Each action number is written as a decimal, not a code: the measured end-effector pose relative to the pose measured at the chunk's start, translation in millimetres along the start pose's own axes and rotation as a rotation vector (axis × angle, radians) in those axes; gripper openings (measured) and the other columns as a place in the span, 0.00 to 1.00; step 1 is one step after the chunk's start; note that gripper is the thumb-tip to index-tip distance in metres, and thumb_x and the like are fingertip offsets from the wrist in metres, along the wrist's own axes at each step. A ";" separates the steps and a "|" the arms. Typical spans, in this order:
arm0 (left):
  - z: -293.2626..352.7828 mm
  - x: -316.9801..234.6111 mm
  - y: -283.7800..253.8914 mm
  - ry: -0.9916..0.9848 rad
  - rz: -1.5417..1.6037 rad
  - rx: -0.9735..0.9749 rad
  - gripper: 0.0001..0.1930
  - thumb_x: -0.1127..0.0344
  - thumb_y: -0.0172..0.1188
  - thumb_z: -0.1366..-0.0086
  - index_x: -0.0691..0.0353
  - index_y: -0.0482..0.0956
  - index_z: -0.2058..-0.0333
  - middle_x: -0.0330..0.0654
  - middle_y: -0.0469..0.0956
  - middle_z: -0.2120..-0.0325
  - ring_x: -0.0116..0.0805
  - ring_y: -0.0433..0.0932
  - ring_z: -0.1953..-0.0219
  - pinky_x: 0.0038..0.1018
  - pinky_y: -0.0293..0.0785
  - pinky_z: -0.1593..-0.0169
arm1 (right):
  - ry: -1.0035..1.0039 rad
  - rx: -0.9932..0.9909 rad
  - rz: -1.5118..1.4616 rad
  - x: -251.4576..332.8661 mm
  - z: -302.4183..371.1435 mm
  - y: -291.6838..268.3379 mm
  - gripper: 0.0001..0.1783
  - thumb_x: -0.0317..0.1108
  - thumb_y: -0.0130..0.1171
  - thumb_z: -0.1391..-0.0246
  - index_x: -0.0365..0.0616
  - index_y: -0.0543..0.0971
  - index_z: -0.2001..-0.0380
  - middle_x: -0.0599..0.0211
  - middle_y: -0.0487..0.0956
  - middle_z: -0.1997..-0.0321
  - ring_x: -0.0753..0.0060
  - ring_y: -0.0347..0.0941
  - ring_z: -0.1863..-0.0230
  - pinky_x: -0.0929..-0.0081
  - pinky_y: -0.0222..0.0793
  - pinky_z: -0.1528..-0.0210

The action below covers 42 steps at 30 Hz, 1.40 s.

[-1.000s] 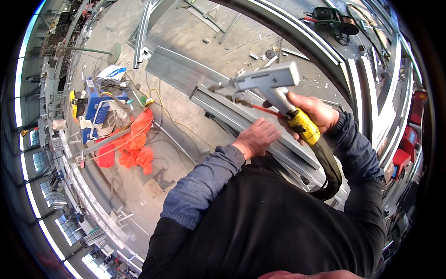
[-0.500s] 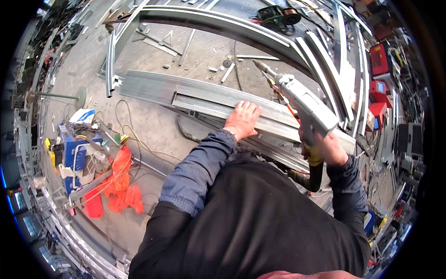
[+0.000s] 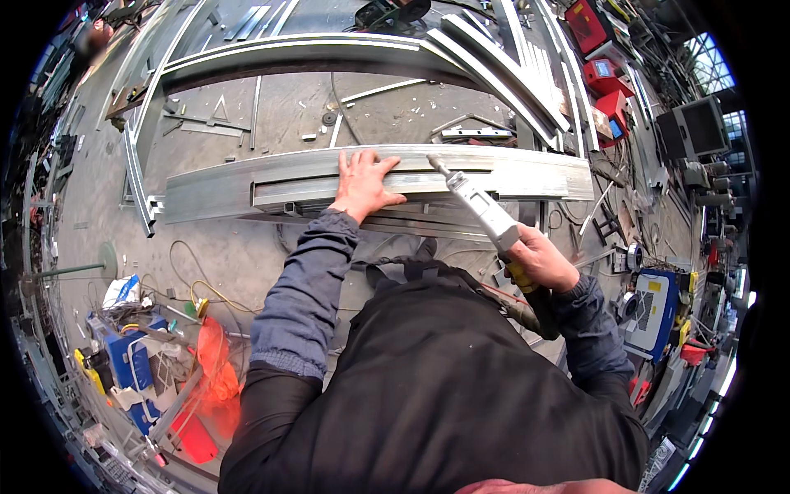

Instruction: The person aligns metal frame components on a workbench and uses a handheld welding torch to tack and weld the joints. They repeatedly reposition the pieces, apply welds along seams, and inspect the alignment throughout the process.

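Across the space before me lies a long grey metal profile (image 3: 210,198) with a lengthwise channel in its face. My left hand (image 3: 362,185) rests on its top with the fingers spread. To the right, my right hand (image 3: 541,259) is wrapped round the grip of a grey handheld welding gun (image 3: 484,212). The gun's tapered nozzle points up and left, over the profile; I cannot tell whether the tip touches metal. A thick dark hose with a yellow part (image 3: 520,278) runs from the gun down beside my body.
A large metal frame (image 3: 296,51) stands beyond the profile, with loose long bars (image 3: 494,82) at its right. Red machines (image 3: 605,78) line the far right; a blue-white box (image 3: 652,309) stands nearer. Orange cloth (image 3: 216,362), cables and a blue case (image 3: 136,370) lie left.
The view has shifted right. My right hand has brought the welding gun lower and closer in, with its nozzle over the profile. My left hand's fingers have spread wider on the profile.
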<state>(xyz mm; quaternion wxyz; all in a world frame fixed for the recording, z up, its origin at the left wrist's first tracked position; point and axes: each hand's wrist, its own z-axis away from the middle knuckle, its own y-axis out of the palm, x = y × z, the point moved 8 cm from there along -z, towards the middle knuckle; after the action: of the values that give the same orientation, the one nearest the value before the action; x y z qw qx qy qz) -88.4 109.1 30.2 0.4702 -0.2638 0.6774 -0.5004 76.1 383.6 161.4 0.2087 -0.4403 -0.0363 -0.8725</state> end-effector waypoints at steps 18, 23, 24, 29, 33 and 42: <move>18.9 18.8 -16.8 -0.125 0.095 -0.067 0.46 0.43 0.89 0.59 0.53 0.84 0.40 0.45 0.78 0.44 0.48 0.74 0.35 0.48 0.59 0.23 | -0.057 0.245 0.328 24.7 -47.4 14.0 0.32 0.45 0.61 0.25 0.48 0.74 0.24 0.60 0.89 0.52 0.71 0.84 0.54 0.69 0.79 0.48; 19.1 30.3 -10.9 -0.189 0.113 -0.063 0.57 0.40 0.89 0.59 0.53 0.70 0.32 0.44 0.78 0.42 0.47 0.73 0.34 0.48 0.61 0.25 | -0.041 0.301 0.414 41.1 -60.6 20.4 0.34 0.50 0.62 0.25 0.49 0.73 0.23 0.51 0.88 0.41 0.59 0.86 0.41 0.64 0.77 0.37; 18.9 31.3 -8.6 -0.182 0.099 -0.068 0.60 0.40 0.89 0.59 0.52 0.67 0.30 0.44 0.78 0.42 0.47 0.74 0.34 0.48 0.61 0.25 | -0.081 0.311 0.406 42.0 -63.2 22.1 0.34 0.50 0.62 0.25 0.49 0.72 0.23 0.50 0.88 0.41 0.59 0.86 0.41 0.64 0.77 0.36; 23.4 32.4 -12.5 -0.099 0.146 -0.175 0.63 0.42 0.90 0.60 0.51 0.61 0.28 0.43 0.77 0.42 0.48 0.74 0.36 0.48 0.61 0.26 | -0.080 0.328 0.442 37.0 -73.1 23.8 0.34 0.50 0.61 0.24 0.49 0.72 0.22 0.50 0.87 0.39 0.59 0.85 0.39 0.64 0.76 0.35; 23.2 38.0 -9.1 -0.149 0.214 -0.094 0.61 0.42 0.90 0.59 0.51 0.62 0.30 0.42 0.78 0.44 0.48 0.74 0.36 0.51 0.59 0.23 | -0.101 0.326 0.424 34.1 -77.7 24.0 0.34 0.51 0.62 0.24 0.49 0.72 0.23 0.51 0.88 0.40 0.60 0.85 0.40 0.64 0.77 0.36; 31.1 29.3 -23.3 -0.112 0.067 -0.258 0.58 0.29 0.84 0.61 0.53 0.66 0.37 0.35 0.83 0.53 0.41 0.75 0.35 0.66 0.29 0.15 | -0.141 0.327 0.397 29.5 -83.2 22.5 0.33 0.51 0.63 0.24 0.49 0.73 0.23 0.55 0.89 0.44 0.64 0.85 0.45 0.66 0.78 0.39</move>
<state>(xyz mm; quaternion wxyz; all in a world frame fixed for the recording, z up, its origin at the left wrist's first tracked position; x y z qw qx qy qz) -75.3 63.1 39.1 0.4857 -0.3269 0.7174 -0.3776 6.8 332.8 131.1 0.4411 -0.4588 -0.1039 -0.7643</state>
